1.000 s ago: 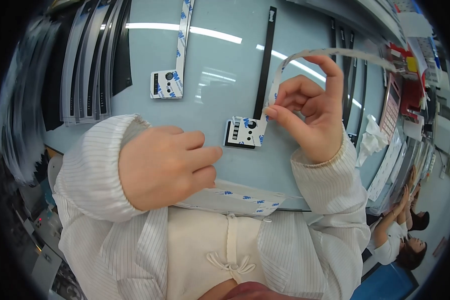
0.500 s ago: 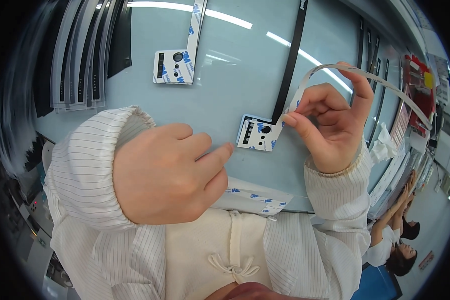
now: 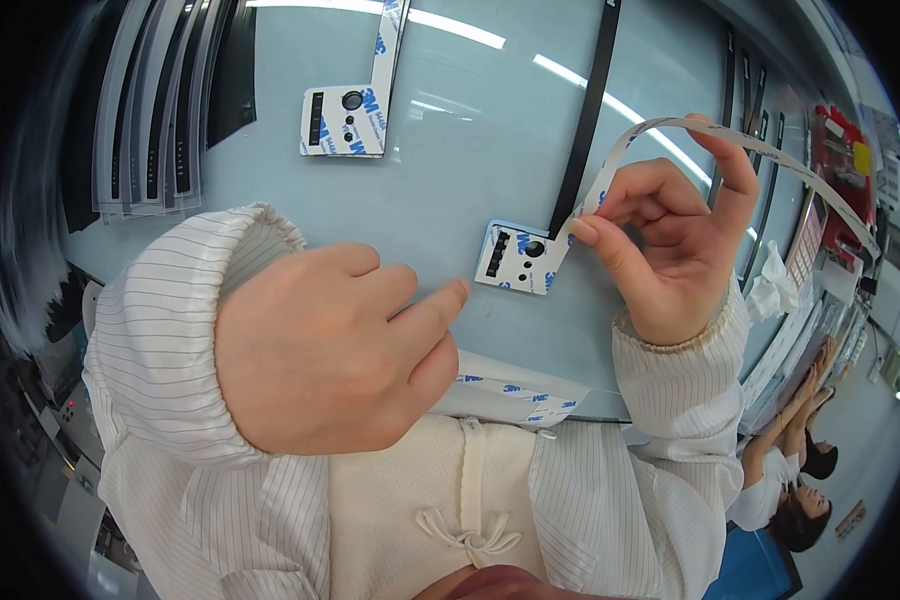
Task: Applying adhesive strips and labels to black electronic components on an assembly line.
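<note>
My right hand (image 3: 670, 250) pinches a white adhesive strip (image 3: 660, 125) with blue print between thumb and fingers. The strip joins a small square adhesive piece (image 3: 516, 260) with cut-out holes, lying over a light-blue edge, and arches up and away to the right under my raised finger. Beside the square runs a long black strip (image 3: 587, 115), reaching to the far edge. My left hand (image 3: 345, 345) is half curled just left of the square, its index fingertip close to the square's lower left corner. The thumb and anything inside the curled fingers are hidden.
A similar square piece with its strip (image 3: 343, 121) lies at the far left. Beyond my left sleeve are stacked clear sleeves with black strips (image 3: 150, 110). Another adhesive sheet (image 3: 520, 392) lies at the near table edge. Crumpled tissue (image 3: 772, 285) sits right; other people are beyond it.
The view has shifted slightly, so the table pieces sit a little higher in the picture. Both hands keep nearly the same pose, the right still pinching the strip.
</note>
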Tool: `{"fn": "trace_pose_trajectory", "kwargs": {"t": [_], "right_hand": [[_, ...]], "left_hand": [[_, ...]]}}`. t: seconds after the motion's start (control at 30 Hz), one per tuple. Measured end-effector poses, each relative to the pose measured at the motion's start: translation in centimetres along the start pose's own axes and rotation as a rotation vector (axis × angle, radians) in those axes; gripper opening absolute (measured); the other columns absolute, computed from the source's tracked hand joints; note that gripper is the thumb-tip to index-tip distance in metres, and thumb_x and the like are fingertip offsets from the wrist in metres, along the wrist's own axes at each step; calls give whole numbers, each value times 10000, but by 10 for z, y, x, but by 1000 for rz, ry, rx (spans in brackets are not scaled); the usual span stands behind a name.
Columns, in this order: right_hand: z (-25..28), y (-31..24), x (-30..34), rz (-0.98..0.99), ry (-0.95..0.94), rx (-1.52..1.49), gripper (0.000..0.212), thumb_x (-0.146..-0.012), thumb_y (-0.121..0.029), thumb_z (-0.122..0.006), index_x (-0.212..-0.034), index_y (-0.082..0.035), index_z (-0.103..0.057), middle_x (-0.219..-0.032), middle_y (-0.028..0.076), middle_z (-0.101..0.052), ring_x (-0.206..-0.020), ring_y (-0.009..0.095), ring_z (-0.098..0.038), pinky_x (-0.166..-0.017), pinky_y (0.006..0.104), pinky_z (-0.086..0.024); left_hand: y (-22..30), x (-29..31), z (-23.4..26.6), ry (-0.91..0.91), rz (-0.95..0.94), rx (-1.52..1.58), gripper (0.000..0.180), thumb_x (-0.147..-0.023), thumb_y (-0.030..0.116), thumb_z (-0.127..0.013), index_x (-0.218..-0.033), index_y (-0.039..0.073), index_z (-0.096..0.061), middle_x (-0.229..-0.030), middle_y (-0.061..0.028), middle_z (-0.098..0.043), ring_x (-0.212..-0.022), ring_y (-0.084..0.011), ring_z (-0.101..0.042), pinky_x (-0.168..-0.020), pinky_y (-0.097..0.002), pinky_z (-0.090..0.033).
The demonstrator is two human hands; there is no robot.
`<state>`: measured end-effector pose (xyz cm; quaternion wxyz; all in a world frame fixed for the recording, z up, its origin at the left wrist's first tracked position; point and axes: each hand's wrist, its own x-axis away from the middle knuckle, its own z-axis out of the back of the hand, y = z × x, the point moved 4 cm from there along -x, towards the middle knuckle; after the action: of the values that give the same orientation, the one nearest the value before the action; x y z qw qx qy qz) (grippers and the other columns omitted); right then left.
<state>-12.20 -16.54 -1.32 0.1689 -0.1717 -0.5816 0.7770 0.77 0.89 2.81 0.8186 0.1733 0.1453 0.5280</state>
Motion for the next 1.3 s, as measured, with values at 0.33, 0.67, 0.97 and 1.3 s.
{"fn": "trace_pose_trajectory", "kwargs": {"t": [0.33, 0.67, 0.97, 1.3], "right_hand": [[-1, 0, 0, -36, 28, -62, 851, -778, 108, -706, -1425, -86, -189, -878, 109, -616, -772, 155, -656, -767, 272, -567], [-2, 1, -1, -15, 30, -47, 845, -777, 114, -701, -1424, -87, -196, -856, 105, -621, -756, 156, -658, -754, 268, -568], [-2, 0, -1, -12, 29, -19, 838, -777, 106, -708, -1419, -80, -203, -876, 107, -628, -780, 156, -658, -762, 269, -565], [-2, 0, 0, -21, 31, -3, 837, -773, 98, -716, -1419, -77, -213, -877, 103, -633, -790, 153, -656, -765, 263, -555]], "left_hand": [[1, 0, 0, 9, -5, 8, 133, -699, 102, -715, -718, 16, -616, -1047, -191, -694, -595, -158, -537, -509, -281, -426], [2, -1, 0, -11, -5, -7, 131, -701, 97, -718, -721, 15, -617, -1054, -197, -691, -613, -163, -545, -512, -275, -434], [1, 0, 0, -5, -19, -7, 140, -697, 100, -716, -719, 14, -608, -1050, -203, -690, -605, -166, -541, -507, -277, -428], [0, -2, 2, -8, -55, -32, 134, -687, 95, -710, -714, 13, -607, -1043, -204, -689, -599, -163, -534, -498, -276, -408]]}}
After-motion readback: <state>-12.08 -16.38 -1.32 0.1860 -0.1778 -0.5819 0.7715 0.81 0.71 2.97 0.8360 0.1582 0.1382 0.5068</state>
